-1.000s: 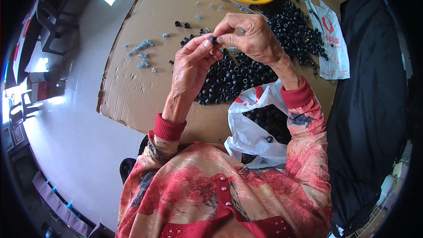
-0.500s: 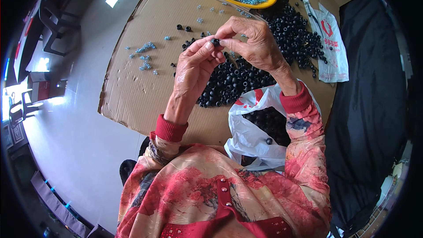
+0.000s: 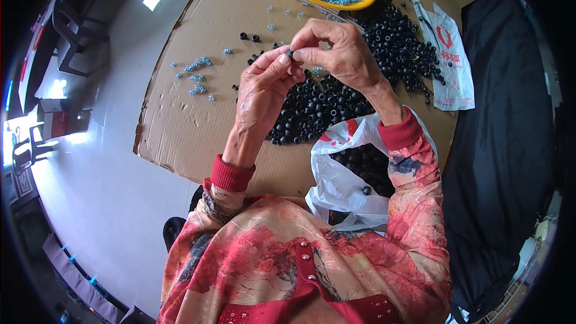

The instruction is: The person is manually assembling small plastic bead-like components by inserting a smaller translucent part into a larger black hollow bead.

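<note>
Head view: a small black ring-shaped part (image 3: 291, 55) is held above the cardboard sheet (image 3: 192, 114), pinched between the fingertips of the left hand (image 3: 264, 87) and the right hand (image 3: 339, 54), both closed on it. Below the hands lies a heap of black parts (image 3: 312, 111) spreading up to the right. A white plastic bag (image 3: 342, 186) with red print sits open near the person's lap, holding more black parts. A second flat white bag (image 3: 450, 60) with a red mark lies at the cardboard's right edge. A yellow bowl (image 3: 354, 1) of silvery screws stands at the top. Loose screws (image 3: 195, 75) lie scattered left. The cardboard rests on a pale grey floor (image 3: 102, 174); dark cloth (image 3: 504, 144) lies right.
</note>
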### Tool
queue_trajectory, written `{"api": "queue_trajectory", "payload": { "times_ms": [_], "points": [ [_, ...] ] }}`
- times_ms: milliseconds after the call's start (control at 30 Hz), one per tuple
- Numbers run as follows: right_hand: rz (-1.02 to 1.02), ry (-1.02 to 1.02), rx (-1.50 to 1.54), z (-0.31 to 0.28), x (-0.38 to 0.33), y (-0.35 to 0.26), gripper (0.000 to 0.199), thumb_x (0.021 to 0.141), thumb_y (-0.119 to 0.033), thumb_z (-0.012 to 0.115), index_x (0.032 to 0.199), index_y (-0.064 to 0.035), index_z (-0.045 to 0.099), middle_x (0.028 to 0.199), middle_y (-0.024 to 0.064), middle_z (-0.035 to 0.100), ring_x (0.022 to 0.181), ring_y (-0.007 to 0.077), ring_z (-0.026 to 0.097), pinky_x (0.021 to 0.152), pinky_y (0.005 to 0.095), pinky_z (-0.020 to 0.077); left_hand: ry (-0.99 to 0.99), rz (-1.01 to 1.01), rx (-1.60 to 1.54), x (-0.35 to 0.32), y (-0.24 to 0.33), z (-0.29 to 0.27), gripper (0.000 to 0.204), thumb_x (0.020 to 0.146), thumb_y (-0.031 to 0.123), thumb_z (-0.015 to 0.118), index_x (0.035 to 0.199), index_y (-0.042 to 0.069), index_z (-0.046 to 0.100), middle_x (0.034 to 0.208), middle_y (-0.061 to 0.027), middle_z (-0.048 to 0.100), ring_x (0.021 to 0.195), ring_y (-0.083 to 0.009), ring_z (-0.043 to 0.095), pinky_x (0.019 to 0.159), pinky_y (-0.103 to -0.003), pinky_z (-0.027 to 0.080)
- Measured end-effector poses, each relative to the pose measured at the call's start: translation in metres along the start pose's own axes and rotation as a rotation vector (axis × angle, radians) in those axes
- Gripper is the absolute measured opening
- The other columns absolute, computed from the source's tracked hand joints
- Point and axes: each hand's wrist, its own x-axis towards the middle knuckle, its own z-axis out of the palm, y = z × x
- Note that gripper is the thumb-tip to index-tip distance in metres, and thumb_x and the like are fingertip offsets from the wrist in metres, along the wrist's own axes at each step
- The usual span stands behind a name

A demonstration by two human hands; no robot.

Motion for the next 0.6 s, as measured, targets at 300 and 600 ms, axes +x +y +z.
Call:
{"api": "queue_trajectory", "payload": {
  "times_ms": [300, 600],
  "points": [
    [0.101, -0.141, -0.188, -0.011, -0.002, 0.039, 0.006, 0.074, -0.008, 0.064, 0.076, -0.0034, 0.063, 0.070, 0.0073, 0.063, 0.066, 0.0120, 0.061, 0.062, 0.0253, 0.0491, 0.021, 0.055, 0.021, 0.004, 0.018, -0.016, 0.023, 0.087, 0.009, 0.055, 0.107, -0.002, 0.056, 0.094, -0.0116, 0.062, 0.078, -0.0151, 0.060, 0.079, -0.032, 0.049],
    [-0.079, -0.252, -0.421, 0.013, -0.023, 0.085, 0.006, 0.070, -0.006, 0.055, 0.071, -0.0002, 0.056, 0.067, 0.0125, 0.058, 0.065, 0.0263, 0.058, 0.063, 0.0361, 0.0481, 0.082, 0.077, 0.053, 0.001, 0.022, -0.024, 0.022, 0.088, 0.010, 0.054, 0.106, -0.002, 0.056, 0.095, -0.0121, 0.061, 0.079, -0.0154, 0.060, 0.078, -0.033, 0.051]
  ]
}}
